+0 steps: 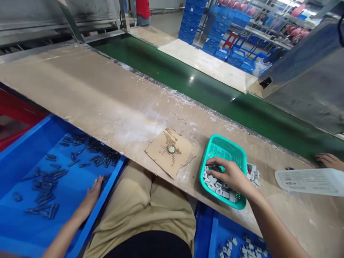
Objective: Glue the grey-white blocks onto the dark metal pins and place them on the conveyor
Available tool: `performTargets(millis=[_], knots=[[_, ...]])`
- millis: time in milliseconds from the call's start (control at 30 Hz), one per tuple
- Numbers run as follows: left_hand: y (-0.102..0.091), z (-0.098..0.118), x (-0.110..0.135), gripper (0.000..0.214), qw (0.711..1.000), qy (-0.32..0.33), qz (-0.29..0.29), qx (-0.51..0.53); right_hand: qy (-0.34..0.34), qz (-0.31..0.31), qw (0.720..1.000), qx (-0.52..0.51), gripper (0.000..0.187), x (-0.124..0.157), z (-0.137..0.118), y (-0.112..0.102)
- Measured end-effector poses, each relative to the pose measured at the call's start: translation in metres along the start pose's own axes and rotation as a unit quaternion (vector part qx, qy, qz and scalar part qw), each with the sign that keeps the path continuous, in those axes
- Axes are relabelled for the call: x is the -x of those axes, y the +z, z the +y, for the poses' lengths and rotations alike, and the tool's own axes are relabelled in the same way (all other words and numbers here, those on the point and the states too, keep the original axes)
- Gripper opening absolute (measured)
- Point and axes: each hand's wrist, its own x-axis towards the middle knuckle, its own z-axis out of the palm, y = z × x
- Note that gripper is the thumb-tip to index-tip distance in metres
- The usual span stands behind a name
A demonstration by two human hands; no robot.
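My right hand (228,175) reaches into a teal plastic basket (223,147) on the worn workbench. Its fingers curl over the small grey-white blocks (215,182) lying in the basket's near end. My left hand (92,191) hangs low at my left side over the inner edge of a large blue bin (32,150), fingers stretched out and holding nothing. Several dark slim parts (48,179) lie scattered in that bin, a little left of the hand.
A cardboard scrap (161,154) with a small round disc (171,149) lies left of the basket. A green conveyor belt (188,82) runs behind the bench. Another person's hand (329,160) and a white tray (309,181) are at the right. Grey blocks (242,247) fill a lower blue bin.
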Motion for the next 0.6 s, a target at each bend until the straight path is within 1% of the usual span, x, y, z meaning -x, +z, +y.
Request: performTargets(millis=[67,167,233,333,400,467,533,600], knots=[[-0.003,0.007,0.001,0.041,0.999,0.003,-0.034,-0.015,0.001,0.004,1.000,0.004,0.024,0.002,0.001,0.004],[-0.005,0.015,0.003,0.028,0.997,0.000,-0.060,-0.040,0.004,-0.001,1.000,0.028,0.029,0.003,0.006,0.006],[-0.001,0.017,0.004,0.022,0.997,-0.007,-0.059,-0.049,-0.002,0.002,0.999,0.038,0.026,0.001,0.009,0.005],[0.006,0.016,0.006,0.022,0.997,-0.022,-0.060,-0.048,-0.007,-0.002,0.999,0.037,0.018,-0.004,0.009,0.004],[0.008,0.015,0.007,0.022,0.997,-0.027,-0.061,-0.043,0.009,-0.007,1.000,0.022,0.015,-0.006,0.005,0.003],[0.006,0.015,0.009,0.020,0.997,-0.025,-0.056,-0.038,0.043,0.005,0.999,0.011,0.015,-0.007,0.002,0.004],[0.003,0.016,0.009,0.017,0.998,-0.018,-0.041,-0.032,0.067,0.028,0.997,0.011,0.016,-0.006,-0.001,0.006],[0.000,0.018,0.006,0.015,1.000,-0.010,-0.015,-0.021,0.068,0.046,0.997,0.010,0.017,-0.004,-0.003,0.009]])
